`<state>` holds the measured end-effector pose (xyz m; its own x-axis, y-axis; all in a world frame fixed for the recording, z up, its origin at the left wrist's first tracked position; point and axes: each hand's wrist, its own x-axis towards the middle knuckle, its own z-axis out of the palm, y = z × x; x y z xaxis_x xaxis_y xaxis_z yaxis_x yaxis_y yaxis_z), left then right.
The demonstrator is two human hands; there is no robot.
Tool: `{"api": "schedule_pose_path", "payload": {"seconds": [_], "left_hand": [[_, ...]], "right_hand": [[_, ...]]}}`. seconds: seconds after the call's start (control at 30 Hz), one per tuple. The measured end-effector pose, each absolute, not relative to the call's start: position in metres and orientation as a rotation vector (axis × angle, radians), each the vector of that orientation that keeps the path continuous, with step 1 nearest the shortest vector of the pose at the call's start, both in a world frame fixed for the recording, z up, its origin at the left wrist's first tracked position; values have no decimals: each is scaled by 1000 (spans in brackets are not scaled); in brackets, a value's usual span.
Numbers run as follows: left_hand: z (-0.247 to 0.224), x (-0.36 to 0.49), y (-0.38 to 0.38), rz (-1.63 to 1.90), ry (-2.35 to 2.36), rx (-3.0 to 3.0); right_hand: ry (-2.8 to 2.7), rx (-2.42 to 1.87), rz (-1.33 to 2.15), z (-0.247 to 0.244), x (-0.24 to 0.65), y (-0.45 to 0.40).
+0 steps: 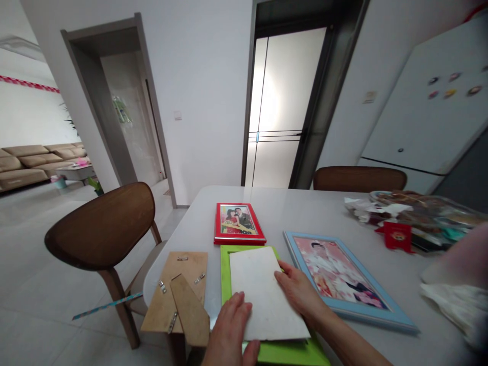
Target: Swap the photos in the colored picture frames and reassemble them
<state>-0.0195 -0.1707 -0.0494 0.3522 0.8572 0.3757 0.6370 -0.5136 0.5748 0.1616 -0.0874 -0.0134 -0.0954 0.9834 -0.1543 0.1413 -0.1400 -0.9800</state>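
A white card [263, 295] lies slightly askew over the green picture frame [226, 274], with its lower edge a little raised. My left hand [232, 330] grips the card at its lower left, fingers on the left side and thumb by the bottom edge. At the right edge, my right hand [299, 292] holds the same card, its thumb and fingers partly hidden. To the left sits a wooden frame backboard [160, 310] with metal clips and a fold-out stand [188, 307]. What is beneath the card cannot be seen.
A red picture frame [240, 240] with a photo lies behind the green one. On the right is a light blue picture frame [343, 244]. Farther right are a red packet [397, 237], crumpled tissue and plastic-covered items. Wooden chairs [102, 226] stand at the table [190, 223].
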Motion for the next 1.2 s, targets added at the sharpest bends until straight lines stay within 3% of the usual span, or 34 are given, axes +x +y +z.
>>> {"api": "schedule_pose_path", "payload": {"seconds": [0.1,0.3,0.4,0.6,0.77,0.97,1.2], "left_hand": [[-45,-19,-170,844,1358,2388],[-42,-20,-170,809,1371,2461],[-34,-38,-175,812,1408,2466],[-21,-115,-186,643,1790,2408],[-51,-163,-181,584,2162,2357],[-75,-173,-177,811,2184,2366],[-35,-123,-181,1043,1916,2488]], "right_hand": [[-1567,-1433,1153,-9,160,-85],[-2129,-1799,307,-3,166,-87],[-2203,-1885,130,-7,170,-87],[-2233,-1686,235,5,150,-99],[-2418,-1226,434,12,83,-134],[-2476,-1153,471,-5,29,-151],[-2241,-1085,642,13,78,-153]]}}
